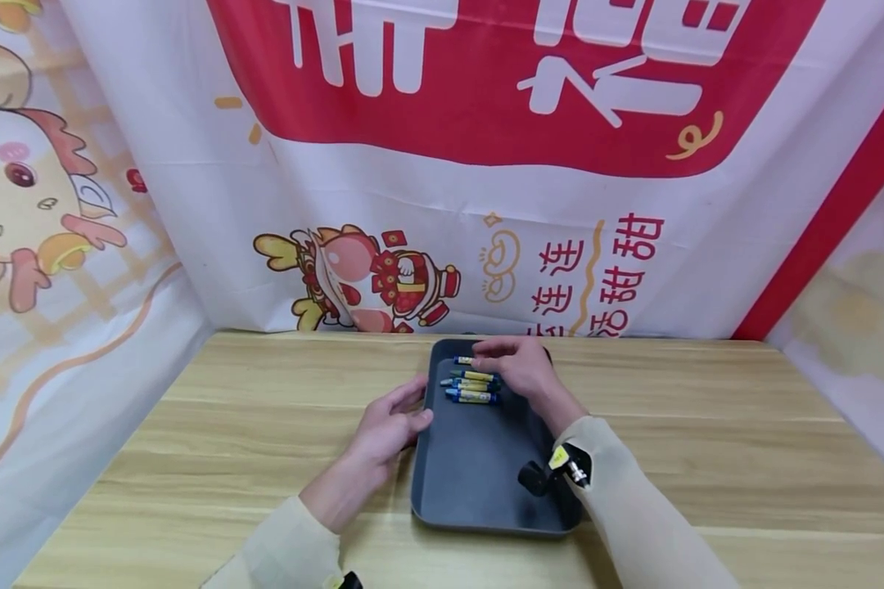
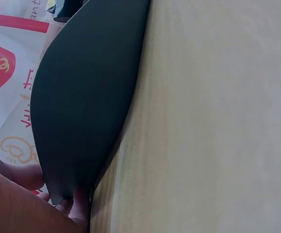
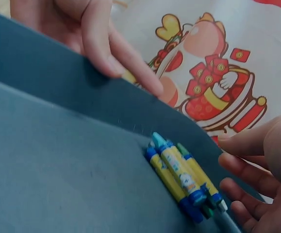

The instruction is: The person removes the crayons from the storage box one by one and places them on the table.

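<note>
Several crayons [image 3: 181, 170] with yellow wrappers and blue bands lie bunched at the far end of a dark grey tray [image 1: 479, 483]. Above them, my right hand [image 1: 519, 366] pinches another crayon [image 1: 462, 360], whose blue-and-yellow end pokes out left of the fingertips in the head view. Its other end is hidden by the fingers, and the right wrist view shows only thumb and fingers close together by the far wall. My left hand [image 1: 386, 425] grips the tray's left side, thumb at the rim and fingers against the outer wall, as the left wrist view also shows.
The tray stands lengthwise on a wood-grain table [image 1: 280, 409]. A printed red-and-white cloth [image 1: 442, 188] hangs behind the table's back edge, with more cloth at the sides. A black wrist camera [image 1: 536, 477] on the right sleeve juts over the tray.
</note>
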Demonstrator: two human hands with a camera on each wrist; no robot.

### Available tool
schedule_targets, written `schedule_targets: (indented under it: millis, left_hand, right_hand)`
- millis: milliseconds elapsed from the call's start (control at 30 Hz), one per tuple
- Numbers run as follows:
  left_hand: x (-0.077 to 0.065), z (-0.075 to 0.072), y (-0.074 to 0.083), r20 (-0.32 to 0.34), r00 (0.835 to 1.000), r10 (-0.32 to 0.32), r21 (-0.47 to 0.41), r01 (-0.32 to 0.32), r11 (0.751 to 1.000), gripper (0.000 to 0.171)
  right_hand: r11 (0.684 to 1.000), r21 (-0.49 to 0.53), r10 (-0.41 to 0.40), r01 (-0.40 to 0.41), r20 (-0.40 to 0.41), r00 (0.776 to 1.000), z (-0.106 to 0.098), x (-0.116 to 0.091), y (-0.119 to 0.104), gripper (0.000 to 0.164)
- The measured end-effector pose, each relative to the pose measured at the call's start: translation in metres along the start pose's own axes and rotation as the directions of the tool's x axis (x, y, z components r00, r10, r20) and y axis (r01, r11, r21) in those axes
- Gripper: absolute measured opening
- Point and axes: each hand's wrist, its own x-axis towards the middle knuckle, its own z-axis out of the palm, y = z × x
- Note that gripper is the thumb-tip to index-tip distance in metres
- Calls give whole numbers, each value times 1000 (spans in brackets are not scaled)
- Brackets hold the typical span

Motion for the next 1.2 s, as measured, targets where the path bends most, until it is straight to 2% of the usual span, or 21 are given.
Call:
schedule_targets:
  millis: [433, 1200]
  left_hand:
    - [0, 0, 2, -5, 1000, -4, 7, 5, 1000, 59]
    - [0, 0, 1, -6, 1000, 1, 14, -1, 1000, 59]
  right_hand:
    - [994, -108, 29, -23, 59, 998, 1, 3, 6, 21]
    - [967, -252, 63, -47, 58, 996, 6, 9, 6, 15]
